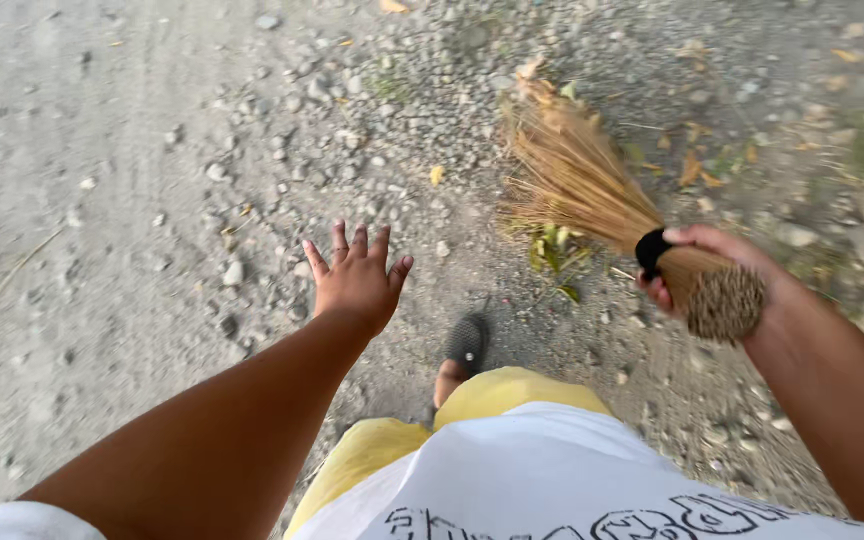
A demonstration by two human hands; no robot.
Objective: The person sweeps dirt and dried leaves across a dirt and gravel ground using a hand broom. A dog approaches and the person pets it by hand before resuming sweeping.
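1. The right hand [717,262] is closed around the bound end of a stick broom [592,190], near its black band; the bristles rest on the gravel ground [152,200].
2. The left hand [357,280] is free, fingers spread over the ground.
3. To sweep well, I would keep the bristles low and use short strokes so the stones stay.
4. The bristles are stiff, thin and straw-coloured, fanned out. Under them lie leaves [552,255], perhaps green, among dry dusty pebbles.
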